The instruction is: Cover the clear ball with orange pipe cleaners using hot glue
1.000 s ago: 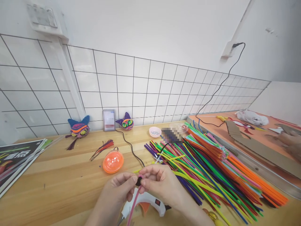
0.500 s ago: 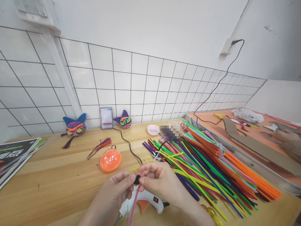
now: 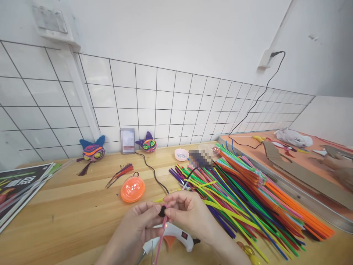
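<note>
Between the fingertips of both hands is a small black piece with a pink pipe cleaner curled along its edge; the pipe cleaner's free end hangs down toward me. My left hand pinches the piece from the left, thumb on top. From the right, my right hand grips the pipe cleaner and the black piece with thumb and forefinger. Below the hands lies a white glue gun with an orange trigger and a small glowing light. Just beyond my left hand sits a shiny orange plastic ball with a black loop.
Many coloured pipe cleaners spread over the right side. At the back stand two yarn-wrapped cat-eared ornaments, one blue-eared, one purple-eared, beside a phone. A pink bowl holds small bits. Another person's hand shows at far right.
The view has shifted slightly, so things sit a little lower and farther right. My left fingers have moved against the hanging pipe cleaner; both hands keep their pinch.
</note>
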The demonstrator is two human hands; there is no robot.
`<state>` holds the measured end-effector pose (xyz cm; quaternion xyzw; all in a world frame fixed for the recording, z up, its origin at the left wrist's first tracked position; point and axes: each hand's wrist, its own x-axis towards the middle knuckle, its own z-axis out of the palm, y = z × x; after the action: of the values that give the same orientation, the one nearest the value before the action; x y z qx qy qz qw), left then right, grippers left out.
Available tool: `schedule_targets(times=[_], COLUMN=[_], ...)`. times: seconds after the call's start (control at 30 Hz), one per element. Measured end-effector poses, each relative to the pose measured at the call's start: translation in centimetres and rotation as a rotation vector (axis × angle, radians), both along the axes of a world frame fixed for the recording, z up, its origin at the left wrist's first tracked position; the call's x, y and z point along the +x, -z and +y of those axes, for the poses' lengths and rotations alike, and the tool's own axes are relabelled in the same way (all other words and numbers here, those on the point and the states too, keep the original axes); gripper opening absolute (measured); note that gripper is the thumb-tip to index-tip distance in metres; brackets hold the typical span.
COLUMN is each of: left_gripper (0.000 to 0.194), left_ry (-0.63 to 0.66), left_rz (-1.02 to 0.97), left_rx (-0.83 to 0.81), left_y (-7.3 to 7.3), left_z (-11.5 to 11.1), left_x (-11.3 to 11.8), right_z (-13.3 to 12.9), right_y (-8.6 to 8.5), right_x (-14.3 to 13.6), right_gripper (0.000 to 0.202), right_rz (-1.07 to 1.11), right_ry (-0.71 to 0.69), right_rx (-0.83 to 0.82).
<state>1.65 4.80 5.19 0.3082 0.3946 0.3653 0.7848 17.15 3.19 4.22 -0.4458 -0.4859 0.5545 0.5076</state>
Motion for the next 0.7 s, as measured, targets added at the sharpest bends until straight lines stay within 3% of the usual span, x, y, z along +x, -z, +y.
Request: schedule_targets(times=[0.43, 0.6, 0.7], left_gripper=[0.013, 0.011, 0.01], left_ry=[-0.019, -0.052, -0.085], left_rz=[-0.007, 0.043, 0.063], left_rx=[0.025, 0.048, 0.062], left_y=[0.1, -0.3, -0.6], left_z=[0.3, 0.6, 0.9], left_x=[-0.3, -0.8, -1.1], right_z=[0.4, 0.6, 0.2], right_y=[0.4, -0.5, -0.8], right_x=[0.1, 1.3, 2.1], right_gripper=[0.029, 0.03, 0.021], right_rz=[-0.163, -0.383, -0.613], right_ry=[0.019, 0.031, -0.003], right_rx=[0.019, 0.01, -0.034])
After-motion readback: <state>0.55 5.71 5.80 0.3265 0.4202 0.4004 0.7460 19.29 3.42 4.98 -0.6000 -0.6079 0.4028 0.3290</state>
